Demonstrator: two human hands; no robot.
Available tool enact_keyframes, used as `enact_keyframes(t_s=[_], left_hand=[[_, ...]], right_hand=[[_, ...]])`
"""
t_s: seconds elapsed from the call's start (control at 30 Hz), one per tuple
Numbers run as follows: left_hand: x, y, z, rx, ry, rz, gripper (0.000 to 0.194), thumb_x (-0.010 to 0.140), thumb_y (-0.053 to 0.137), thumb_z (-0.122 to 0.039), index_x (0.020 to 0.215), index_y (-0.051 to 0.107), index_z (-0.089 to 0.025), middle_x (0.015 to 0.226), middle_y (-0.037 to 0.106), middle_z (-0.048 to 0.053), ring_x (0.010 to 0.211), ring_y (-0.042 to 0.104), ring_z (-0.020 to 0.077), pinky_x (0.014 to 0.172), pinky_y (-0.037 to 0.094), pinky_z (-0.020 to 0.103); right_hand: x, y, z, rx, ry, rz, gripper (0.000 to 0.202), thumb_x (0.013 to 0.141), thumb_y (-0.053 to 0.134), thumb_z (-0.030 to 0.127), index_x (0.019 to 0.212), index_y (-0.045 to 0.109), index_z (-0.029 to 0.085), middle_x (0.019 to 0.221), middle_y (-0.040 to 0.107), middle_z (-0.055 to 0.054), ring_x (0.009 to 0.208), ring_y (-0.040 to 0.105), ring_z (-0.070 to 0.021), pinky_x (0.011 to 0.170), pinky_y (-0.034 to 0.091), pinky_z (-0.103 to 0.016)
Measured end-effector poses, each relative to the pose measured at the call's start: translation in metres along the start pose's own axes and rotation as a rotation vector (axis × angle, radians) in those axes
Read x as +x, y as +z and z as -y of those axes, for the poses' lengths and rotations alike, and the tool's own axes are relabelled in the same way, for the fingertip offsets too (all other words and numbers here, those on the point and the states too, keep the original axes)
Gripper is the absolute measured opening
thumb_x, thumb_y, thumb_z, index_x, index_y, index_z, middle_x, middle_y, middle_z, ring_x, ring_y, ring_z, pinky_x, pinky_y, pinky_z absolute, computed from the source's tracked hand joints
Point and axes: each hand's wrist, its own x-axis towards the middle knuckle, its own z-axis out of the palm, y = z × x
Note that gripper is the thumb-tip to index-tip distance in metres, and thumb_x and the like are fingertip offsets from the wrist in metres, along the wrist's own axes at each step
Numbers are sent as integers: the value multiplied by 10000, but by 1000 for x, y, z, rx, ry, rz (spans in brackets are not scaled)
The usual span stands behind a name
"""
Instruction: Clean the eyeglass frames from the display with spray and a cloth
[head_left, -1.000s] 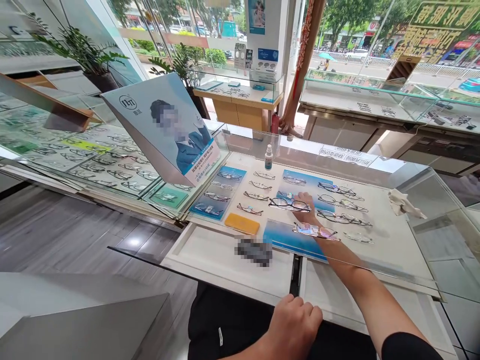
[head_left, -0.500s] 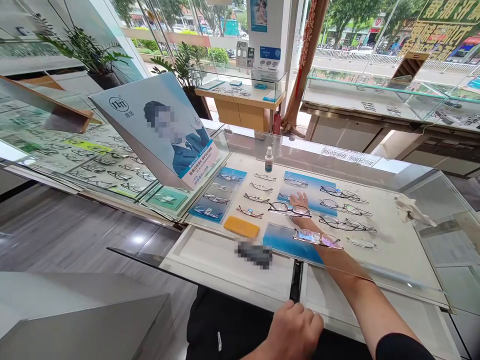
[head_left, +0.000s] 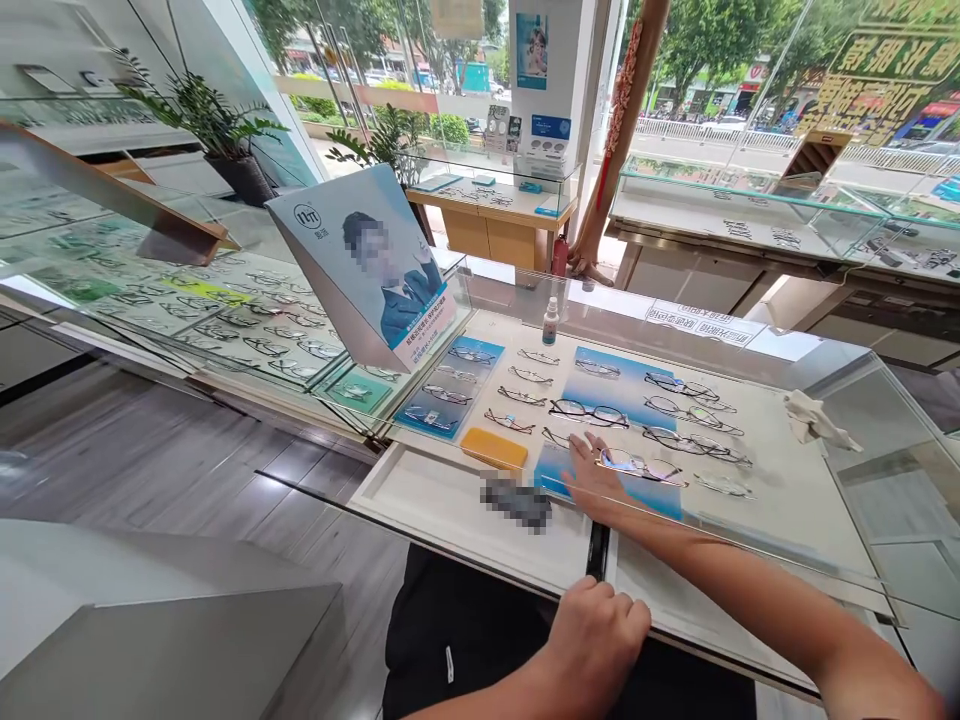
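Two hands are seen, kept well apart from each other. The right hand (head_left: 594,478) is held flat with its fingers spread, over a blue card (head_left: 550,479) at the near side of the white surface (head_left: 799,490). A thin pair of glasses (head_left: 556,437) is partly covered at its fingertips; whether it is being touched cannot be told. The left hand (head_left: 600,622) is curled into a fist at the surface's near edge, below a black strip (head_left: 597,552); whatever is enclosed by it is hidden.

Just beyond the fingertips, dark-rimmed spectacles (head_left: 589,411) are placed, and a tinted pair (head_left: 641,466) is seen just right of the right hand. To the left, an orange case (head_left: 495,449) is laid near a blurred dark item (head_left: 516,502). Farther back, a small bottle (head_left: 550,323) is stood upright; at the right, a crumpled cloth (head_left: 814,417) is left.
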Motion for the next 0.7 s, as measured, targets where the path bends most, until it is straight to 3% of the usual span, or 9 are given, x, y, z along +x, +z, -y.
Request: enact_keyframes(t_s=[0.07,0.17,0.27,0.37,0.43,0.53,0.63,0.7], left_hand=[[0,-2,-1,-3,2,18,287,945,775,-190,817,519,-211,692,681,-12,609,620,191,570,253,391],[-2,-3,-2,11,-1,35,280,943,789,-198,823,536,-209,696,687,-5,608,634,200,562,235,400],[-5,-3,-5,21,-1,36,263,951,783,-177,836,548,-205,704,694,-6,628,652,204,566,245,404],[-9,-4,-8,11,6,41,242,971,768,-169,862,554,-202,741,714,-11,652,662,200,579,276,400],[-11,-5,-9,0,7,53,239,980,764,-181,872,553,-204,761,723,-13,666,669,202,588,291,399],[-11,-7,-10,-19,0,94,252,983,769,-205,860,549,-208,757,721,-12,680,678,209,585,283,398],[-10,-9,-10,-29,-22,150,263,978,771,-211,837,549,-205,733,712,-3,677,678,210,571,247,395],[-9,-10,-11,-32,-31,169,250,967,774,-202,841,559,-202,739,717,5,680,678,213,571,241,394]], right_hand=[[-9,3,5,23,-31,80,647,1082,448,419,1678,461,168,1794,381,-139,1720,185,-357,1401,167,-489],[-41,-7,2,103,-99,267,622,1093,398,522,1546,629,164,1690,534,-164,1643,365,-370,1362,282,-527],[-81,-39,-1,191,-168,457,599,1100,372,543,1325,778,164,1494,696,-179,1481,552,-376,1287,390,-549],[-117,-89,7,210,-181,520,600,1089,407,614,1211,822,198,1345,769,-159,1351,641,-368,1213,459,-544],[-135,-128,17,212,-169,503,650,1095,381,662,1283,807,210,1438,734,-151,1393,623,-366,1232,446,-542],[-141,-181,30,166,-118,305,696,1085,366,720,1453,730,255,1638,605,-102,1555,489,-365,1340,324,-545],[-115,-211,36,70,-137,93,736,1070,356,757,1492,702,263,1697,543,-85,1606,416,-382,1364,270,-590],[-82,-217,35,5,-177,46,712,1092,325,725,1467,717,264,1674,572,-76,1590,444,-368,1353,301,-580]])
